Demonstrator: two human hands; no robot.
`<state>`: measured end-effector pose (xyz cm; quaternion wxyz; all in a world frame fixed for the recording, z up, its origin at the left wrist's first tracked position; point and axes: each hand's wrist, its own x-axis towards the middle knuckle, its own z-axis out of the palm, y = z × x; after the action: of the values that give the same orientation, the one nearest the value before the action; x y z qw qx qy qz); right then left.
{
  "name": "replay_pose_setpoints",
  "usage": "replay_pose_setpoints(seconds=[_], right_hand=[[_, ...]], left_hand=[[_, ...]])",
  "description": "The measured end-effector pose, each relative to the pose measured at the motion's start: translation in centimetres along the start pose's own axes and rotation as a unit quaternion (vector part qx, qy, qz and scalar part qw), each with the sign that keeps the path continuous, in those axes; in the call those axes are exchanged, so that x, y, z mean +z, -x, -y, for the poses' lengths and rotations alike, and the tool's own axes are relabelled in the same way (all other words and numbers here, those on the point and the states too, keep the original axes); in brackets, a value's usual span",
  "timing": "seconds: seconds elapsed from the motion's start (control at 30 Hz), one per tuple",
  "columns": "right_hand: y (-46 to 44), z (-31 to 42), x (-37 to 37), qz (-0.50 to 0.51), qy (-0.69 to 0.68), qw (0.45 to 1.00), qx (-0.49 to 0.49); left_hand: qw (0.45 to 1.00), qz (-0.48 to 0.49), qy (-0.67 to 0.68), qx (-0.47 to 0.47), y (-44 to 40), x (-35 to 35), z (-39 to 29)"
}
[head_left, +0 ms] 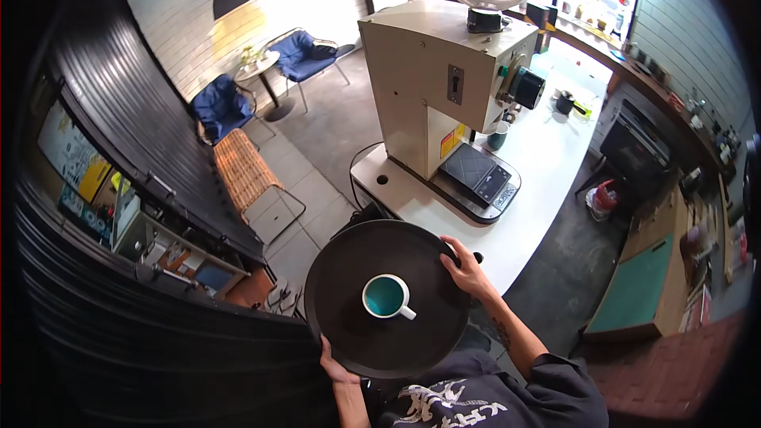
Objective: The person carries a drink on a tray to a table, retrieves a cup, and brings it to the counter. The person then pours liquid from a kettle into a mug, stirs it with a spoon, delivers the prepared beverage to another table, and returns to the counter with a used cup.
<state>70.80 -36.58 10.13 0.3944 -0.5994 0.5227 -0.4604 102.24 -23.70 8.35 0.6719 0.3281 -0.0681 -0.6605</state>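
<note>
A round black serving tray (349, 269) is held level in front of my body, over the near end of the counter. On its middle stands a white cup (386, 296) with a teal inside and its handle pointing lower right. I cannot tell whether the teal is the lining or a liquid. My left hand (338, 366) grips the tray's lower left rim, with most fingers hidden beneath. At the upper right rim, my right hand (466, 268) holds the edge, thumb and fingers around it.
A large beige coffee grinder (412, 87) stands on the white counter (547, 190). A black scale (478, 174) sits at its base, beside a dark cup (498, 136). Left are blue chairs (305, 55) and a wicker bench (246, 166). A wooden cabinet (634, 285) stands right.
</note>
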Motion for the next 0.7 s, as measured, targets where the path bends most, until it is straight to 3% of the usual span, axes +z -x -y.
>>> replay_pose_setpoints(seconds=[0.1,0.2,0.4,0.47,0.7], right_hand=[[2.0,-0.2,2.3,-0.058,0.021,0.998,-0.006],[3.4,0.1,4.3,-0.098,-0.008,0.995,0.027],[3.1,0.8,7.2,-0.147,0.022,0.989,0.024],[2.4,1.3,8.4,-0.151,-0.029,0.986,0.064],[-4.5,1.9,14.5,-0.150,-0.046,0.986,0.046]], left_hand=[[0.995,-0.039,-0.087,-0.029,-1.0,1.1,-4.2],[0.994,-0.019,-0.078,-0.076,-2.8,-0.2,-6.6],[0.990,-0.035,-0.120,-0.059,-6.7,-2.2,-9.2],[0.991,-0.027,-0.119,-0.050,-8.1,-2.1,-10.4],[0.990,-0.018,-0.138,-0.035,-15.4,-4.5,-15.8]])
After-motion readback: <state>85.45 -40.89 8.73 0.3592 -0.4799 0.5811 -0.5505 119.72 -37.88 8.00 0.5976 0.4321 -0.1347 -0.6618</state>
